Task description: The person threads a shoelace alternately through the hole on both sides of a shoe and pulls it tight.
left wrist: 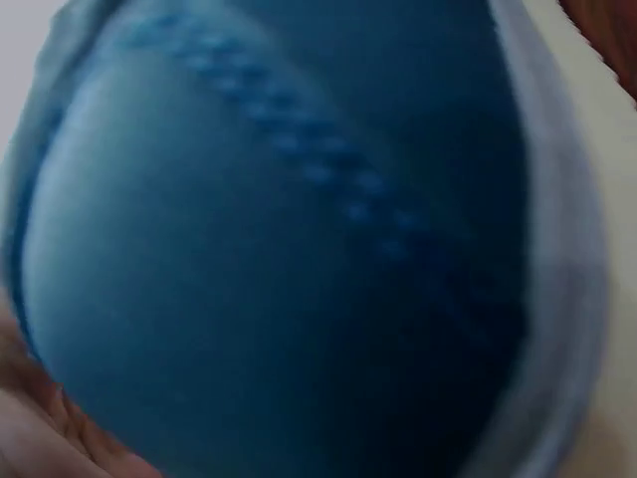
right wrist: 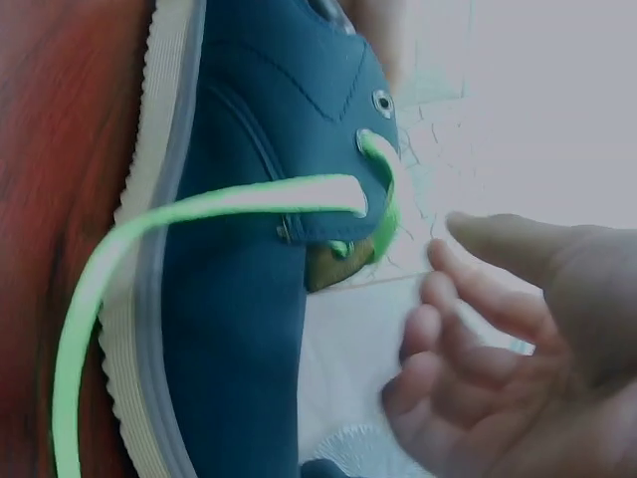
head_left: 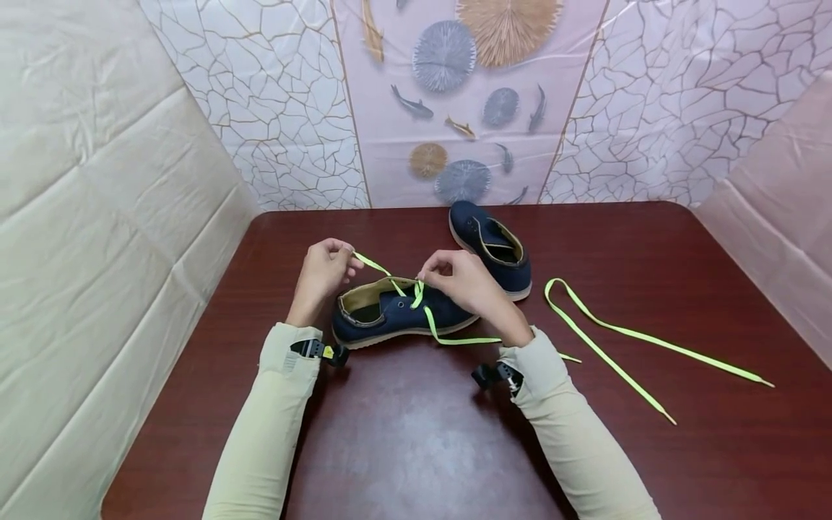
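Observation:
A navy canvas shoe [head_left: 377, 318] lies on the table with its toe to the right. A neon yellow-green shoelace [head_left: 432, 325] runs through its eyelets. Left of the shoe's opening, my left hand [head_left: 325, 271] pinches one end of this lace, drawn up from the eyelets. My right hand [head_left: 464, 278] hovers by the lacing. The right wrist view shows its thumb and fingers loosely bent beside the lace loop [right wrist: 388, 214], apart from it. Dark blue shoe fabric [left wrist: 249, 249] fills the left wrist view, blurred, with part of the left hand at the lower left edge.
Behind and to the right stands a second navy shoe [head_left: 494, 245], with no lace in it. A loose yellow-green lace [head_left: 624, 332] lies folded on the right of the red-brown table [head_left: 403, 433]. Patterned cloth [head_left: 292, 94] hangs beyond the far edge.

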Demonstrator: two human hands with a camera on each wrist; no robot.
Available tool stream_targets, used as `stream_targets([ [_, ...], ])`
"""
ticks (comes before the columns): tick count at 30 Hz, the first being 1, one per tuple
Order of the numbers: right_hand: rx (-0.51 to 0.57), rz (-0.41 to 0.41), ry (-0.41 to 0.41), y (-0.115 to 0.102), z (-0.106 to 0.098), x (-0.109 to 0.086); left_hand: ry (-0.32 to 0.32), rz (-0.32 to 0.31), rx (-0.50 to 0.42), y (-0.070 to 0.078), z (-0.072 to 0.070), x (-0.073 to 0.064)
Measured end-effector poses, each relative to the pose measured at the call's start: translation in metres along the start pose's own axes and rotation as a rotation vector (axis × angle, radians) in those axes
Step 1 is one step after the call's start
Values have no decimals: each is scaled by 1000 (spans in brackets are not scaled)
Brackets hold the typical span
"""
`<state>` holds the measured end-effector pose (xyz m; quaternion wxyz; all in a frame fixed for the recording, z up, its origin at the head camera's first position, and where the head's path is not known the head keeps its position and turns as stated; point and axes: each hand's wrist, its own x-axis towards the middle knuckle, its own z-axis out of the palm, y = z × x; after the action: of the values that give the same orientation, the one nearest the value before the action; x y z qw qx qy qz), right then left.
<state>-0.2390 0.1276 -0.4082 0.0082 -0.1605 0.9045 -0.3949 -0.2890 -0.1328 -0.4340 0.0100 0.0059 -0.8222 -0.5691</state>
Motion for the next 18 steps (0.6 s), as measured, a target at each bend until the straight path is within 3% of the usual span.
stream_targets([
  [5, -46, 26, -178, 1, -2, -4, -49, -36, 11, -7, 1, 0],
  [10, -85, 32, -271, 3, -3, -4, -60, -47, 1, -11, 1, 2],
  [18, -71, -59, -432, 8, -11, -2, -159, -9, 75, -14, 2, 7],
])
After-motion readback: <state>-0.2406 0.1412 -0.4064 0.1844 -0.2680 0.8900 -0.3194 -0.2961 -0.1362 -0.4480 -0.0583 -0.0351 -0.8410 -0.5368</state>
